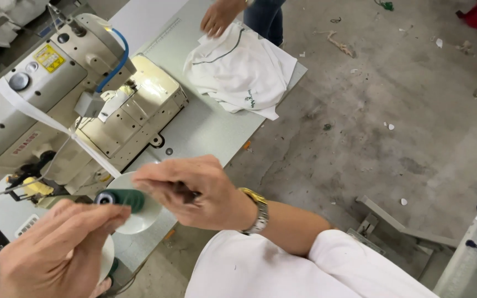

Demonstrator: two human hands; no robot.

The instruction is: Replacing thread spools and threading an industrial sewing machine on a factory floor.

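Head view: both hands (56, 248) (194, 190) pinch a green spool (121, 198), its far end hidden.

Sewing machine (67, 105) left of garment (241, 69)

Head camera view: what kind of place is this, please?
Probably a garment sewing workshop: an industrial sewing machine on a grey worktable, white garments under another person's hand, and a green thread spool at the person's hands.

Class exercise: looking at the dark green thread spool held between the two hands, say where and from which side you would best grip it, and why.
Grip the green spool around its round body, coming from the end facing the left hand. It lies roughly level, the right hand covers its far end, and the near end with its open core is exposed.
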